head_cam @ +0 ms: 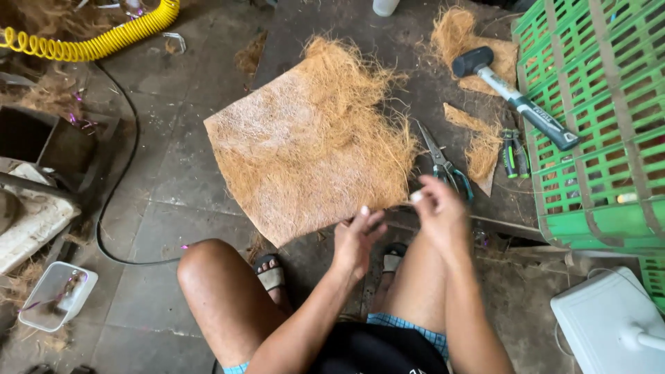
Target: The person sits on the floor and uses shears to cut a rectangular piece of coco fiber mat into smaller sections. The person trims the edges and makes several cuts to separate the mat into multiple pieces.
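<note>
1. Biggest thing first: the fibre mat (pixel 305 149) lies flat on the concrete floor (pixel 166 201) right in front of your knees, with its near corner just under your hands. I'd guess it's light and floppy with a bit of spring. One half looks pressed smooth and the other is a loose, hairy fringe. Strands will probably pull out if you tug there, so take hold at the firmer pressed edge or the corner, not the fluff.

2. The green crate (pixel 596 118) on your right is cut off by the frame, so its contents can't be seen.

3. The hammer (pixel 516 97) rests on a smaller scrap of fibre (pixel 460 34) and leans onto the crate. It's well away from your hands.

4. The scissors (pixel 443 166) lie just beside the mat's right edge, and their handles are partly behind your right hand.

5. Your left hand (pixel 355 242) and right hand (pixel 440 211) are close together above the mat's near edge. The fingers on both are pinched as if on a thin strand or two running between them. Honestly the strand is too fine and blurry to be sure of, so I can't tell what either hand is actually closed on.

6. The small green-handled tool (pixel 515 154) by the crate is too small to identify.
</note>
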